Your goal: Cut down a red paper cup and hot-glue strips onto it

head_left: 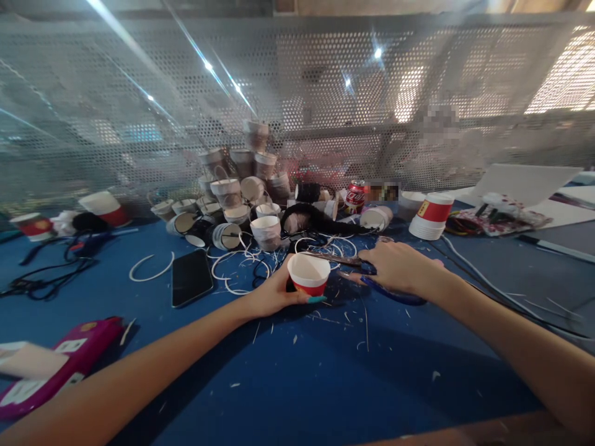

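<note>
My left hand (274, 291) is closed around a red and white paper cup (308, 275), its mouth tipped up toward me. In my right hand (395, 266) is a pair of scissors (393, 292) with dark blue handles. The blades reach left to the far side of the cup's rim; whether they are cutting into it I cannot tell. Behind the cup lie several curled white paper strips (239, 291), which look like rims cut from cups. Small white scraps are scattered on the blue tabletop (297, 384) around my hands.
A pile of small paper cups (227, 193) stands at the back, near a soda can (356, 197). Stacked red and white cups (432, 217) are at right. A black phone (191, 277) and a magenta case (74, 356) lie at left. A perforated metal screen (325, 80) rises behind.
</note>
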{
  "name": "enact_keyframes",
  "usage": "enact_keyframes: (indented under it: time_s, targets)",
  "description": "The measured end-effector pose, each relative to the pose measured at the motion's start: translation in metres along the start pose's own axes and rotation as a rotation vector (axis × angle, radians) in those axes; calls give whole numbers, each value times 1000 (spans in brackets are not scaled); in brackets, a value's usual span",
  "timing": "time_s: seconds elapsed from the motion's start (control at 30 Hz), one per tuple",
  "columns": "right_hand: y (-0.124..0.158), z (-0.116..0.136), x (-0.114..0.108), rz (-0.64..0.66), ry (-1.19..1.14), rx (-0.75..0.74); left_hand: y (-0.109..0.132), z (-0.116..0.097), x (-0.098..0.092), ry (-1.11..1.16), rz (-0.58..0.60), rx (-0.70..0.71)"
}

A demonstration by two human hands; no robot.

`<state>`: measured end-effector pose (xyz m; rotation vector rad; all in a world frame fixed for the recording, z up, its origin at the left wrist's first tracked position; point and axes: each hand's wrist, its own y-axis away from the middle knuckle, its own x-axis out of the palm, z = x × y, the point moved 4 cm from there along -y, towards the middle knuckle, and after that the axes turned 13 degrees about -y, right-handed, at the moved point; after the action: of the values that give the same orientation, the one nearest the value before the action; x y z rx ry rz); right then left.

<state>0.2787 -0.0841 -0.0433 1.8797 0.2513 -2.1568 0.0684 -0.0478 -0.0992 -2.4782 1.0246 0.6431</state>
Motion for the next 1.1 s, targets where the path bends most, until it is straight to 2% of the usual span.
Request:
enact_keyframes:
  time_s: [0.17,0.4,0.67,1.1]
  targets:
    - [0,1,-2,-10,33,18,2,-3,2,8,-15,0]
    - [0,0,1,-29,62,27,2,-8,7,-150,-200,-78]
    - [-1,2,6,-31,90,15,-4,-9,1,-166,-82,4]
    - [-4,1,5,-15,81,-15,-2,-12,4,-141,-37,30]
